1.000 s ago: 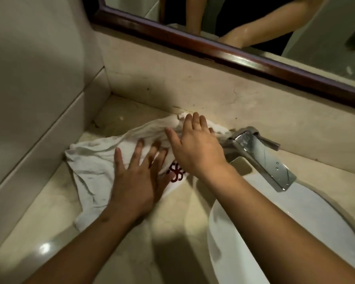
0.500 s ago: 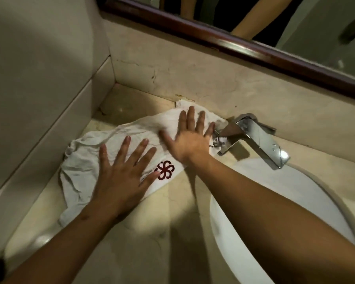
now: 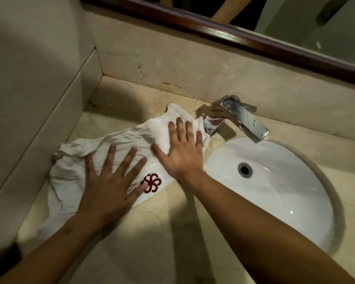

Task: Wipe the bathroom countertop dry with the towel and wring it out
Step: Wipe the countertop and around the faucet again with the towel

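A white towel [image 3: 74, 175] with a dark red flower logo lies spread and crumpled on the beige marble countertop [image 3: 152, 242], in the corner left of the sink. My left hand [image 3: 109, 187] presses flat on the towel's middle, fingers spread. My right hand [image 3: 180, 152] presses flat on the towel's right end, fingers straight, close to the base of the chrome tap [image 3: 242, 119]. Both forearms reach in from the bottom edge.
A white oval sink [image 3: 285, 193] with a drain sits to the right. Marble backsplash [image 3: 193, 64] and a side wall [image 3: 29, 78] close in the corner. A mirror with a dark wooden frame [image 3: 234, 35] hangs above.
Both hands have slid the towel a little toward me and away from the back wall. The view has tilted down, showing more of the sink and its drain.
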Tool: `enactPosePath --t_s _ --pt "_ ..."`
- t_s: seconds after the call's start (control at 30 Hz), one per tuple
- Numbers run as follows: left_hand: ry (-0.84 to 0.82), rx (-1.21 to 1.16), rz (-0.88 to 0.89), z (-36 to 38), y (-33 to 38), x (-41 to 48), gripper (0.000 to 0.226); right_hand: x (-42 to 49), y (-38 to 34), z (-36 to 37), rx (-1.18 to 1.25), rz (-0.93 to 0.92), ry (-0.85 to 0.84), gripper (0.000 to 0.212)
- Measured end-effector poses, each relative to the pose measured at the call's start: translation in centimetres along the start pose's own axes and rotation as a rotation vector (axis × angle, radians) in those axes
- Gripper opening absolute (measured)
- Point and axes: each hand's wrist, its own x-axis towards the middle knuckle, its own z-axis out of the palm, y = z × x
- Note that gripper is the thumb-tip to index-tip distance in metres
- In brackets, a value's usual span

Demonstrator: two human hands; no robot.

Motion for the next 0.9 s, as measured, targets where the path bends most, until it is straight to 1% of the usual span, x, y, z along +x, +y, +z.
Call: enactPosePath --t_s 0.13,0.27,0.33,0.43,0.6,0.8,0.9 --pt "0.006 -0.010 0.052 -0.1 3.7 -1.1 0.070 -3.8 2.8 0.3 -0.015 0.052 0.041 0.086" --pt "-0.050 -0.048 0.049 0.2 6.2 -1.5 0.068 -6.3 3.3 1.0 0.112 0.224 0.034 0.085" --pt "-0.056 -0.074 0.037 0.3 6.4 -1.3 0.068 -5.9 2.9 1.0 0.110 0.289 0.034 0.085" --pt "-0.048 -0.085 0.046 0.3 6.4 -0.6 0.069 -5.0 2.5 0.8 0.093 0.334 0.037 0.085" --pt "-0.038 -0.084 0.087 0.1 6.4 1.3 0.070 -4.6 2.8 0.9 0.146 0.400 0.048 0.078" --pt "-0.046 -0.054 0.143 -0.1 6.4 2.2 0.072 -4.7 2.8 1.2 0.283 0.469 0.074 0.075" --pt "-0.070 -0.055 0.158 -0.4 6.9 3.6 0.072 -3.5 4.0 1.0 0.235 0.476 0.059 0.075"
